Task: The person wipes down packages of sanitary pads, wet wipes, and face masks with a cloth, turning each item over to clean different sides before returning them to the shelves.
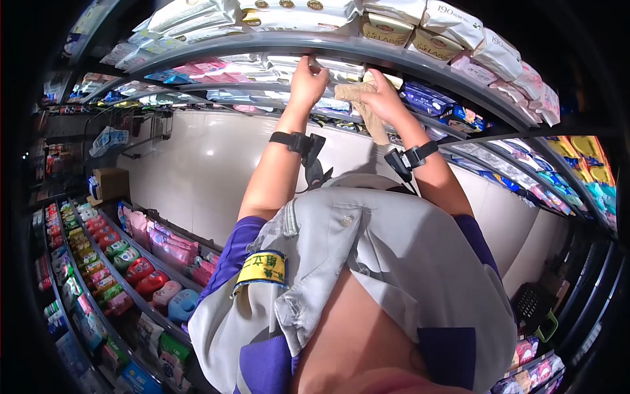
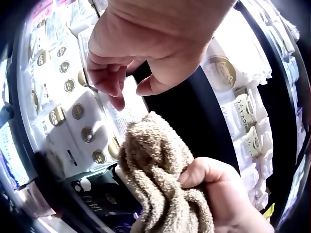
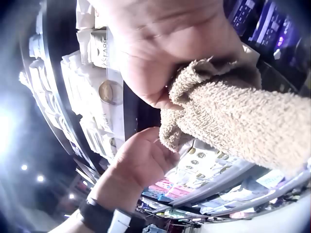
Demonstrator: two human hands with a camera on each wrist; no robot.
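My right hand [image 1: 385, 102] grips a beige terry cloth [image 2: 158, 174], which hangs in folds from the fingers. In the left wrist view the right thumb [image 2: 197, 173] presses on the cloth's side. My left hand [image 2: 146, 48] reaches in at the shelf with bent fingers, thumb and fingertips apart. Its fingertips overlap a white pack [image 2: 127, 116] that stands at the end of a row of white packs with gold round marks [image 2: 73, 114]. In the right wrist view the left hand [image 3: 143, 158] shows just behind the cloth.
A dark shelf edge [image 1: 262, 44] runs above both hands, with more white packs [image 1: 295, 16] on it. Blue packs [image 1: 426, 98] lie to the right. Shelves with bottles [image 1: 151, 282] stand at lower left, and pale floor [image 1: 210, 151] lies between.
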